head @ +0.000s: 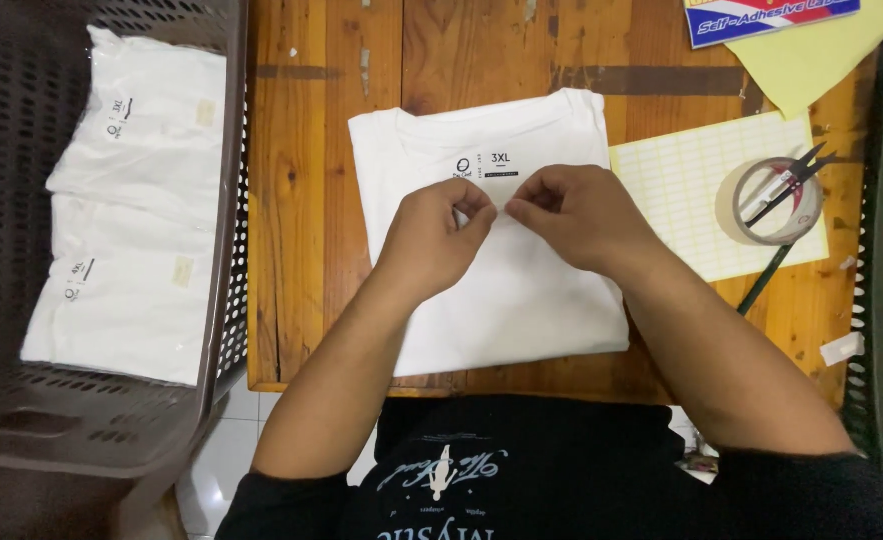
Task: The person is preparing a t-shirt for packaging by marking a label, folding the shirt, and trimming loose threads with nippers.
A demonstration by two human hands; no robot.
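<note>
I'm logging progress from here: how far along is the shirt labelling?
Done: two bagged white shirts lie in the grey basket, each bearing a small label. In hand: left hand and right hand pinch something tiny over the folded shirt, which looks unlabelled and unbagged. The sticker sheet lies beside it.

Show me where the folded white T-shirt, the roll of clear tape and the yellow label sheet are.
folded white T-shirt (522,300), head view, bare lower front
roll of clear tape (727,205), head view, left rim
yellow label sheet (677,190), head view, gridded middle
</note>
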